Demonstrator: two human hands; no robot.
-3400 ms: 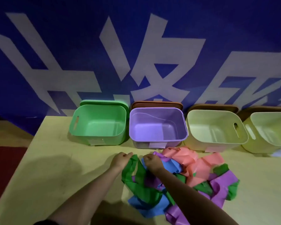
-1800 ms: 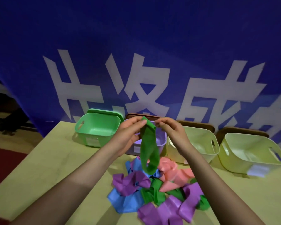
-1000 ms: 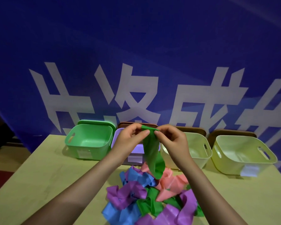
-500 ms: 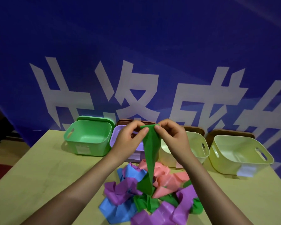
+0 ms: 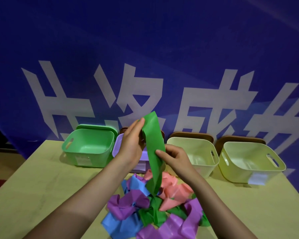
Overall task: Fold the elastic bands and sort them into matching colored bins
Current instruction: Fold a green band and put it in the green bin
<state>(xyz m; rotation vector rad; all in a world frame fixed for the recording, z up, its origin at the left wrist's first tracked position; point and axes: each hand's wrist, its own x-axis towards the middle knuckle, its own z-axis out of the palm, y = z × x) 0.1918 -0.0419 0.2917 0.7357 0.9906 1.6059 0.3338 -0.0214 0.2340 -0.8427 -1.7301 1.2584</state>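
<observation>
A green elastic band (image 5: 154, 147) hangs as a long flat strip above the table. My left hand (image 5: 132, 144) pinches its top end, raised in front of the purple bin (image 5: 116, 149). My right hand (image 5: 174, 156) grips the strip lower down, about halfway along. The band's bottom end dangles into a heap of bands (image 5: 155, 209) in green, purple, blue and pink on the table. The green bin (image 5: 88, 149) stands empty at the far left of the row.
Two pale yellow bins (image 5: 202, 152) (image 5: 248, 161) stand to the right of the purple one, all along the table's back edge against a blue banner with white characters. Brown lids lean behind three of the bins. The wooden table (image 5: 41, 187) drops off at the left.
My left hand has lifted the band's top end higher. My right hand has slid down the strip to its middle, so the band now hangs stretched out long.
</observation>
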